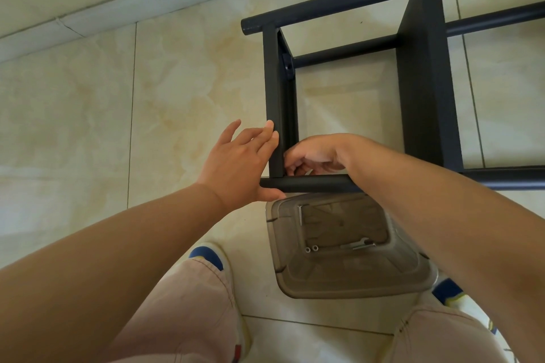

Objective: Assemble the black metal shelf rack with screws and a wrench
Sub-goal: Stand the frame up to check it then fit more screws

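The black metal shelf rack (pixel 424 91) lies on its side on the tiled floor, with round tubes and flat shelf panels. My left hand (pixel 239 162) rests against the end panel (pixel 275 103), fingers straight on its outer face and thumb under the near tube (pixel 312 183). My right hand (pixel 312 156) reaches inside that corner with curled fingers; whatever they pinch is hidden. A long screw (pixel 300 215), two washers or nuts (pixel 311 249) and a small flat wrench (pixel 360 244) lie in the clear plastic box (pixel 339 280).
The plastic box stands on the floor just below the near tube, between my two shoes (pixel 211 256). A pale baseboard (pixel 118 6) runs along the wall at the far left. My knees fill the bottom of the view.
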